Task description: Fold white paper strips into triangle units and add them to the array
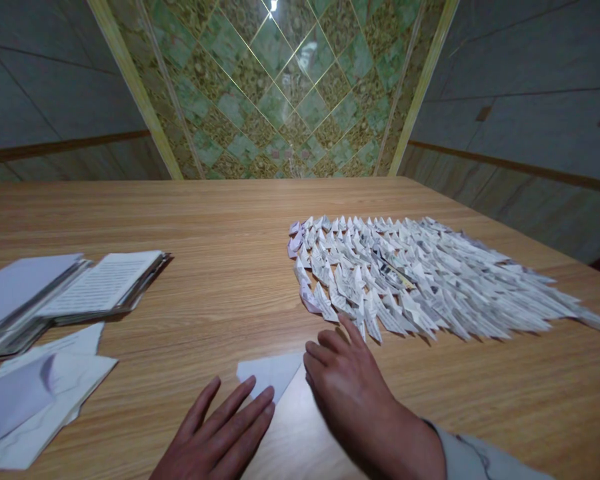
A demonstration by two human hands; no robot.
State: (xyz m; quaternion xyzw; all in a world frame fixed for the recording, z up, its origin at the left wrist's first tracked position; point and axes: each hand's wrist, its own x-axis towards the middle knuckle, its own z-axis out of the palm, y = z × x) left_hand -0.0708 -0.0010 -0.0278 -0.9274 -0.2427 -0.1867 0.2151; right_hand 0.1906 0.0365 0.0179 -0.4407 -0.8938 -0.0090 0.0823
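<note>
A small folded white paper piece lies on the wooden table near its front edge. My left hand rests flat beside it with fingers stretched out, fingertips touching the paper's lower edge. My right hand lies palm down just right of the paper, fingers loosely curled, one finger reaching the nearest of the folded paper boats. Neither hand grips anything that I can see.
Several rows of small folded paper boats cover the table's right half. A stack of printed pages lies at the left, with loose white sheets in front of it. Tiled walls stand behind the table.
</note>
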